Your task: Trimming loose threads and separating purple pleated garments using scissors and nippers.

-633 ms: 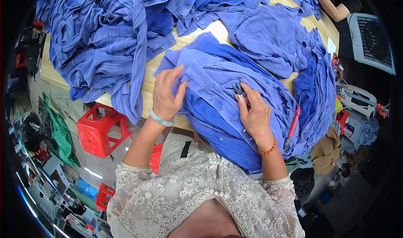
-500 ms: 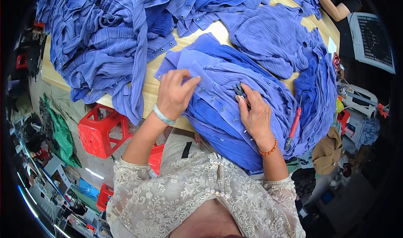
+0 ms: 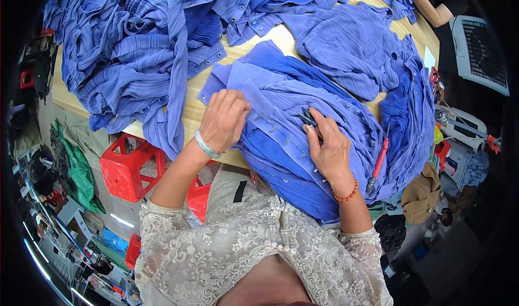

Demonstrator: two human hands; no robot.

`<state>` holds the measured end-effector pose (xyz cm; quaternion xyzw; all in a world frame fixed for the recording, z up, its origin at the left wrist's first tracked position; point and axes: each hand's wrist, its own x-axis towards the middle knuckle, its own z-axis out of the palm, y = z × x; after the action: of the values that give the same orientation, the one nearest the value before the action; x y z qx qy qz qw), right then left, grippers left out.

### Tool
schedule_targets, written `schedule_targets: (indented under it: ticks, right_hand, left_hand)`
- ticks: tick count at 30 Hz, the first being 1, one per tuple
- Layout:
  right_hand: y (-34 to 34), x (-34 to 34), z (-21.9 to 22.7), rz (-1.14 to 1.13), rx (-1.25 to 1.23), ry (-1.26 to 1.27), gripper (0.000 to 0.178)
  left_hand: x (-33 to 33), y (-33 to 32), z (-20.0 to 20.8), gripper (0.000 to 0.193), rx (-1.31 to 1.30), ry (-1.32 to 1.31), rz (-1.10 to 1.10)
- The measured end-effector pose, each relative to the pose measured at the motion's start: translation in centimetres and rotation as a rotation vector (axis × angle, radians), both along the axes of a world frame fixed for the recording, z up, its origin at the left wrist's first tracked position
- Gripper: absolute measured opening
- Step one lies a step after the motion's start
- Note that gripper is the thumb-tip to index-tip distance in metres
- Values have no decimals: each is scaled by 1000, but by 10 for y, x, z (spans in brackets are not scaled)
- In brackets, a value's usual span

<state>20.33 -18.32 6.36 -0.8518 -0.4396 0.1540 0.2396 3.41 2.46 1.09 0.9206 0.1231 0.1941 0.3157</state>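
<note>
A blue pleated shirt (image 3: pixel 281 144) with a row of buttons lies bunched on the near edge of the wooden table (image 3: pixel 189 114). My left hand (image 3: pixel 224 119) rests on its button strip near the collar, fingers curled down onto the cloth. My right hand (image 3: pixel 327 149) lies on the shirt's middle and holds small dark thread snips (image 3: pixel 307 117) at its fingertips, the tips pointing at the fabric. A red-handled tool (image 3: pixel 378 163) lies on the cloth to the right of that hand.
Heaps of similar blue shirts (image 3: pixel 135 52) cover the table's left and far side. Red plastic stools (image 3: pixel 127 168) and green cloth (image 3: pixel 75 171) sit on the floor at left. Another person's arm (image 3: pixel 432 9) and a white fan (image 3: pixel 478 52) are at top right.
My left hand's fingers, raised and spread before, have folded down onto the button strip. My right hand with the snips has hardly moved.
</note>
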Motion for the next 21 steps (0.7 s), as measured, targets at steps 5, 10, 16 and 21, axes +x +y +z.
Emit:
schedule_targets:
  ticks: [5, 10, 16, 21]
  right_hand:
    - [3, -5, 9, 66, 60, -36, 41]
    - [12, -15, 17, 148, 79, -54, 43]
    - [12, -13, 7, 138, 30, -38, 40]
    - [12, -11, 3, 117, 10, -50, 40]
  left_hand:
    - [-9, -1, 16, 19, -65, -22, 71]
    - [-8, -4, 12, 24, 8, -38, 86]
    - [6, -2, -8, 23, 220, 12, -68]
    - [8, -1, -16, 20, 228, 43, -110]
